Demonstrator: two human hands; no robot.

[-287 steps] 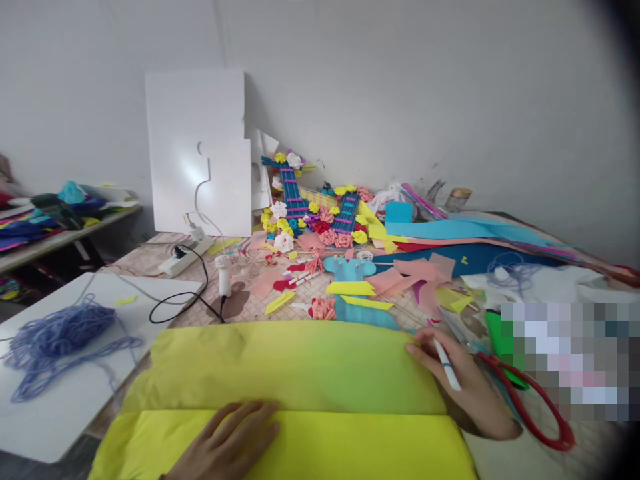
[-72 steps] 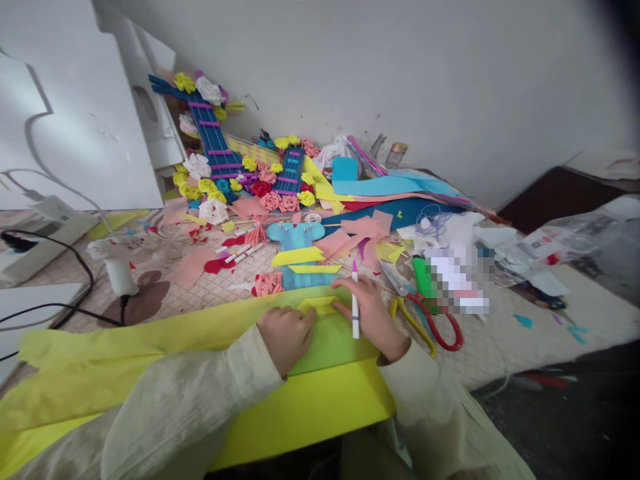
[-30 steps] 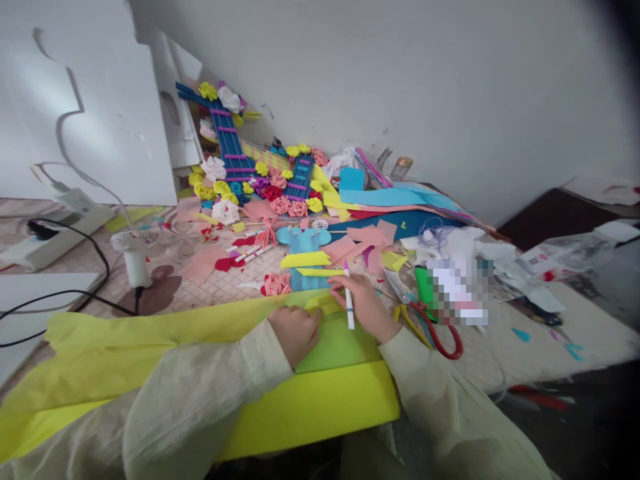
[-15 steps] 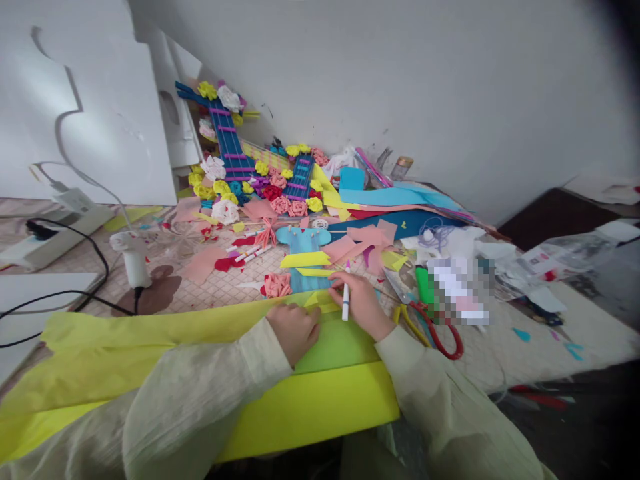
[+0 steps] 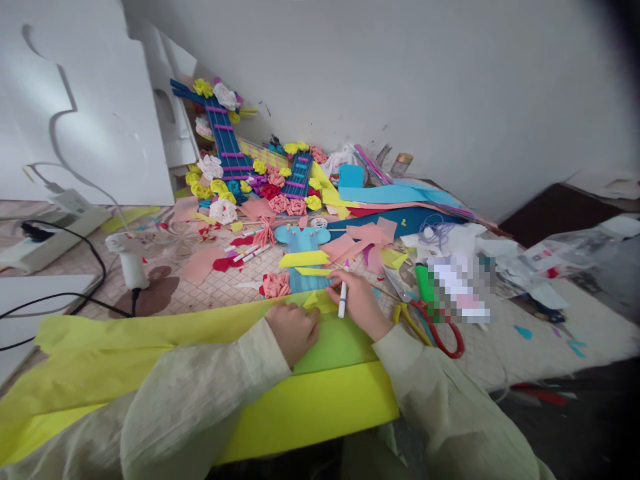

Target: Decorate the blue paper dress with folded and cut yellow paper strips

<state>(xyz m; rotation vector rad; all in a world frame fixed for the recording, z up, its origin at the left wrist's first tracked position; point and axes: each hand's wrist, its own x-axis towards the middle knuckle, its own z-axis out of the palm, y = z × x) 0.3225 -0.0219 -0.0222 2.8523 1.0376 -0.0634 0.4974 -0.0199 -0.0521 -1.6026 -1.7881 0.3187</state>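
My right hand is closed around a white marker, which slants down toward me past the fingers. Its fingertips rest at the upper edge of the wide yellow paper sheet. To the left, my left hand has its fingers curled in and pressed on the same sheet, by a small yellow paper piece near the fingertips. Just beyond the hands lies a light-blue painted guitar-neck shape, with yellow paper strips across it.
Red-handled scissors and yellow-handled scissors lie right of my right hand. A white glue gun stands at left, its black cord running past a power strip. Paper flowers and decorated blue guitar necks lean at the back.
The marker in my right hand has tilted slightly, its lower end shifting a little left. My left hand stays pressed on the yellow paper. The view has shifted slightly.
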